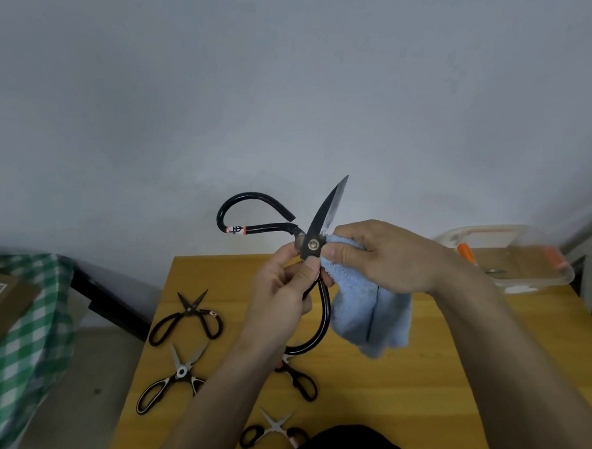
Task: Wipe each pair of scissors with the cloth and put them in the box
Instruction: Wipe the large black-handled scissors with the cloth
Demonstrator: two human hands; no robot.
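The left hand (284, 286) is pinching the large black scissors (311, 244) just below the pivot, fingers curled round the lower handle loop and hiding part of it. The right hand (382, 254) is gripping the light blue cloth (371, 316), thumb and fingers pressing it round one blade — that blade is lying wholly hidden inside the folds, while the other is pointing up and to the right in plain sight. The scissors are being held open above the far middle of the yellow bench (432, 371), clear of its surface.

Four smaller pairs are lying on the bench's left half: a black pair (186, 316), a silver-bladed pair (175, 375), a third (297, 378) half covered by the left forearm, and a fourth (271, 428) by the near edge, partly cut off by dark clothing. The clear box (516, 264) with orange latches is sitting at the far right corner, blurred — its contents are hard to make out. The bench's right half is lying open between cloth and box.
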